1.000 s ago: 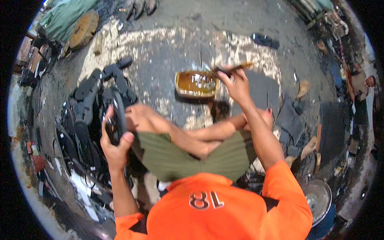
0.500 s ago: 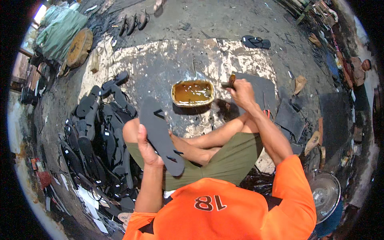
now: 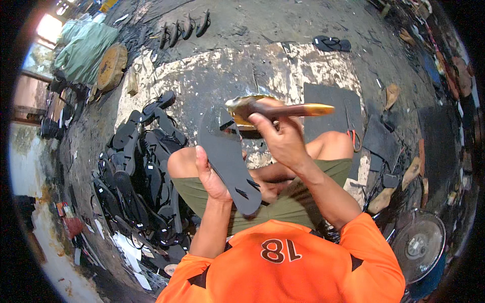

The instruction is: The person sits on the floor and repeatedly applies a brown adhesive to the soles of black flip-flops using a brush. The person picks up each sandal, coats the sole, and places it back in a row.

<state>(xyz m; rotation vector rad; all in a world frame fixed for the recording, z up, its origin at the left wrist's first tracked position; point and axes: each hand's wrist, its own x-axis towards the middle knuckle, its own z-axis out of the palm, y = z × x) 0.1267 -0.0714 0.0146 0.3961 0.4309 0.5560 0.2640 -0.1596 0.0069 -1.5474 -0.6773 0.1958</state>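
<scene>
My left hand (image 3: 213, 178) grips the edge of a dark grey flip-flop sole (image 3: 227, 161), thumb on its left side. Black strap ends poke out of it near both ends. A glossy wet-looking patch shows around the far end. My right hand (image 3: 284, 141) is closed round a brush (image 3: 303, 110) with a brown, yellow-tipped handle. Its head is blurred and lies at or just over the sole's far end; contact is unclear. Partly hidden behind the brush is a tub (image 3: 260, 96) of amber liquid.
A heap of black flip-flops (image 3: 136, 177) lies on my left. To the right are a dark rubber sheet (image 3: 323, 96), red-handled scissors (image 3: 355, 139) and a fan (image 3: 417, 246). Several sandals (image 3: 188, 28) stand far off, beyond the stained board (image 3: 192, 65).
My right hand has swung left with the brush, from beside the tub to the sole's far end. The handle now points right. The sole has shifted slightly right in view.
</scene>
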